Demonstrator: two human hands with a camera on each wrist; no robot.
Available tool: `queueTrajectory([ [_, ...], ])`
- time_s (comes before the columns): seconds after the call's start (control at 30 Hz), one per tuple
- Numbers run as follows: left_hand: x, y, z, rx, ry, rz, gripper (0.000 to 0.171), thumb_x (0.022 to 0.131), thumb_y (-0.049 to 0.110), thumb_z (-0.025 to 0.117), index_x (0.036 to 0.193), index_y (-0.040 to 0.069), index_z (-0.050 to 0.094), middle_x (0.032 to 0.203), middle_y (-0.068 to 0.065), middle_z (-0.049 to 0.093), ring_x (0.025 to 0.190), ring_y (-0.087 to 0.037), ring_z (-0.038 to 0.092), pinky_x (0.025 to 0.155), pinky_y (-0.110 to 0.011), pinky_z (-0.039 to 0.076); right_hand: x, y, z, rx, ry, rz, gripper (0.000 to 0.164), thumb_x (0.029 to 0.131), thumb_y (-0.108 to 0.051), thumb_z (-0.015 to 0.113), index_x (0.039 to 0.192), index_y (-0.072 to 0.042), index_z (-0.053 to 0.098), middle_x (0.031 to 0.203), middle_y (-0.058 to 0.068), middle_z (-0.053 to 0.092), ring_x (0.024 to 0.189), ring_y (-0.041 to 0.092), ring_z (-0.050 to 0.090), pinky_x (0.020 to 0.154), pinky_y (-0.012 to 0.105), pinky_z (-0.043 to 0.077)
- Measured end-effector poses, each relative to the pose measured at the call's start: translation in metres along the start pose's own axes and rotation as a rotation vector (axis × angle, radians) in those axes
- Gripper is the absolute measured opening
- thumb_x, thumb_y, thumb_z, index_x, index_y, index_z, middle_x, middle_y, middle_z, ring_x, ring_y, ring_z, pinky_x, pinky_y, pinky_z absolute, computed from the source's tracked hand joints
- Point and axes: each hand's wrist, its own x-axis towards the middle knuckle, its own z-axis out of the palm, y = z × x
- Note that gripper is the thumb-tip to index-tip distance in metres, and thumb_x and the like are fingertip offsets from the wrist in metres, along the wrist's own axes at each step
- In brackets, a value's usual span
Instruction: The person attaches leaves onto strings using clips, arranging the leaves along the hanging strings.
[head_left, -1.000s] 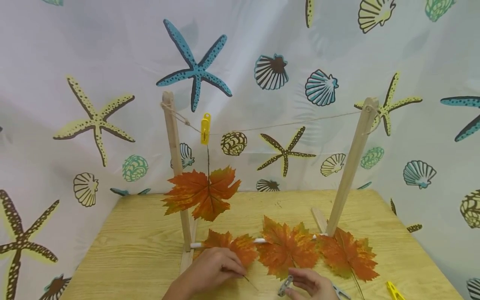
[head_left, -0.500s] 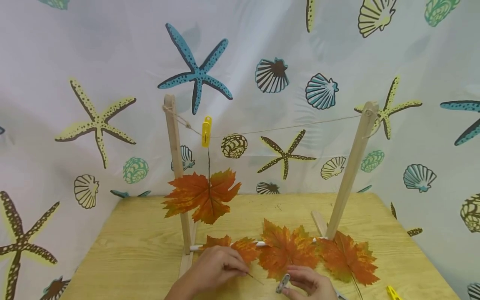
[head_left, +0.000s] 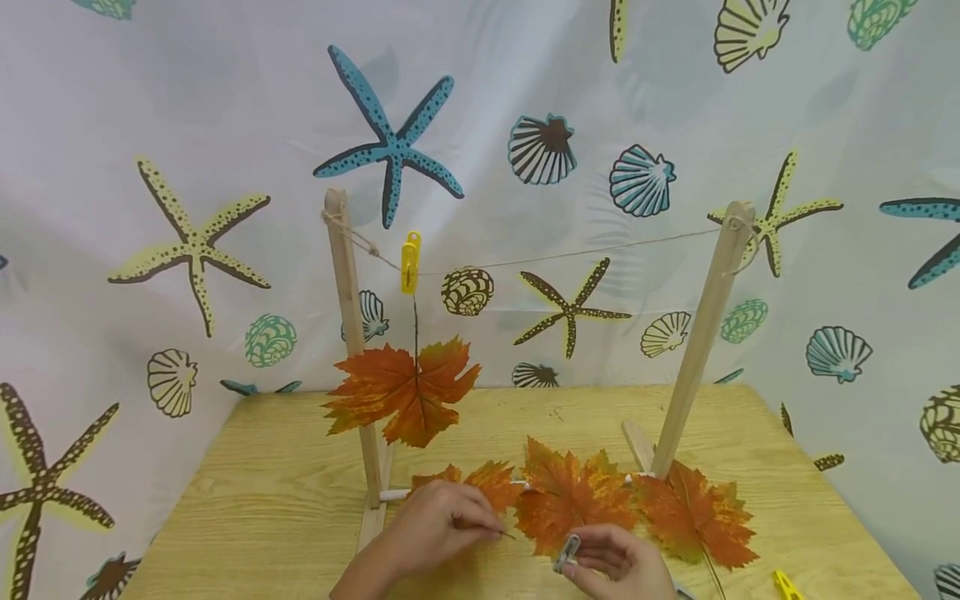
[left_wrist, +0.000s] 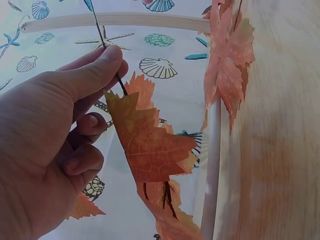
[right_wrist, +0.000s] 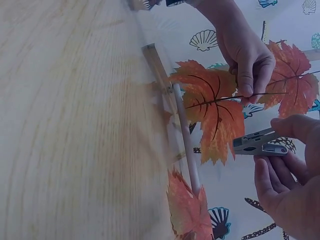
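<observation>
My left hand (head_left: 438, 529) pinches the thin dark stem of an orange artificial maple leaf (right_wrist: 215, 125) between thumb and forefinger. In the head view, that hand covers part of the leaf. A grey clothespin (right_wrist: 255, 144) is held between the thumb and fingers of my right hand (head_left: 618, 562). It is a short gap from the stem, not touching it. Above and behind, a yellow clothespin (head_left: 410, 262) clips another maple leaf (head_left: 408, 392) by its stem to a twine line (head_left: 585, 248).
Two wooden posts, left (head_left: 348, 333) and right (head_left: 701, 342), carry the twine, with a white rod (head_left: 393, 495) low between them. Two more leaves, one central (head_left: 573, 500) and one right (head_left: 697, 512), lie by the rod. Another yellow clothespin (head_left: 786, 585) lies on the wooden table (head_left: 255, 467).
My left hand has shifted slightly right, and the stem tip has swung up to nearly level. My right hand has raised the grey clothespin a little and moved it slightly left.
</observation>
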Motion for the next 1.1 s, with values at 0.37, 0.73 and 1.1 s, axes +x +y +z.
queueTrajectory([
  [0.37, 0.013, 0.012, -0.004, 0.011, 0.059, -0.117, 0.011, 0.089, 0.019, 0.075, 0.097, 0.022, 0.082, 0.091, 0.008, 0.076, 0.074, 0.005, 0.064, 0.063, -0.017, 0.052, -0.003, -0.008, 0.000, -0.043, -0.008, -0.088, 0.047, 0.082, -0.017, 0.083, 0.119, 0.006, 0.065, 0.116, 0.023, 0.068, 0.095, 0.014, 0.070, 0.086, 0.027, 0.057],
  [0.73, 0.022, 0.017, -0.010, 0.082, 0.063, -0.188, 0.009, 0.090, 0.023, 0.075, 0.095, 0.025, 0.081, 0.087, 0.010, 0.074, 0.063, 0.005, 0.052, 0.057, -0.018, 0.046, -0.001, -0.012, 0.003, -0.056, -0.034, -0.103, 0.046, 0.083, -0.016, 0.081, 0.121, 0.005, 0.066, 0.117, 0.022, 0.069, 0.094, 0.011, 0.071, 0.086, 0.026, 0.057],
  [1.1, 0.033, 0.028, -0.006, 0.030, 0.159, -0.347, 0.009, 0.089, 0.025, 0.076, 0.096, 0.023, 0.082, 0.090, 0.009, 0.076, 0.071, 0.000, 0.060, 0.061, -0.021, 0.049, 0.006, -0.021, 0.004, -0.081, -0.080, -0.113, 0.046, 0.086, -0.020, 0.079, 0.121, 0.006, 0.065, 0.113, 0.019, 0.071, 0.091, 0.014, 0.072, 0.082, 0.027, 0.059],
])
